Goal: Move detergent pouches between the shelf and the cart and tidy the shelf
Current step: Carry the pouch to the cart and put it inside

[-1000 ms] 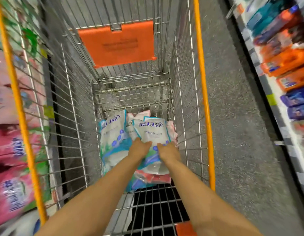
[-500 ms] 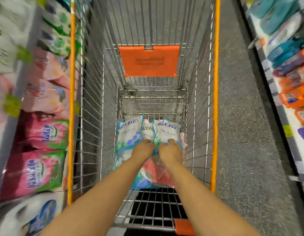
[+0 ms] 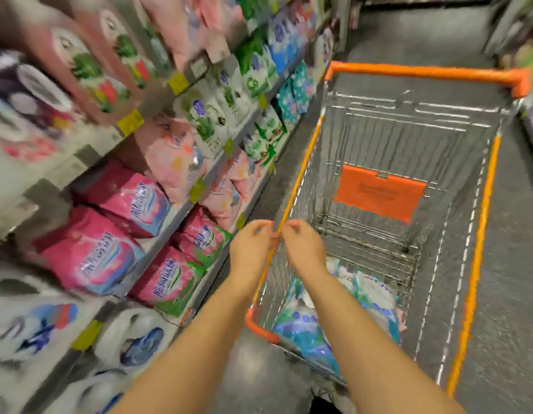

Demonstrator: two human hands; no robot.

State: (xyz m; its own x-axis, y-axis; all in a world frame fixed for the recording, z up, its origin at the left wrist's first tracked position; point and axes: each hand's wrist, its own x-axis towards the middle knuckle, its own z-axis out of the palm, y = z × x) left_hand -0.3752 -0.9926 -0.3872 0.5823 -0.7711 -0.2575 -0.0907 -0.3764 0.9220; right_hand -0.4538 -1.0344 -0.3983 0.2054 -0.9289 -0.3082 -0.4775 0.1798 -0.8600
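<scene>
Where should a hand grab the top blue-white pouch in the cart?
Judging by its pose, the blue-white pouch lies flat on the pile at the cart's near end. Come from above and pinch its upper edge; the wire walls block any sideways approach.

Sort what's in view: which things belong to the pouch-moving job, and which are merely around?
Job: blue-and-white pouches in the cart; pink pouches on the shelf; left hand; right hand.
Around: orange flap; yellow price tags; floor.

The shelf [image 3: 169,216] stood left of the cart [image 3: 480,210], with pouches [image 3: 116,258] stacked on its tiers. More pouches [image 3: 369,297] lay in the cart's near end. Both hands [image 3: 253,249] hung over its left rim.
</scene>
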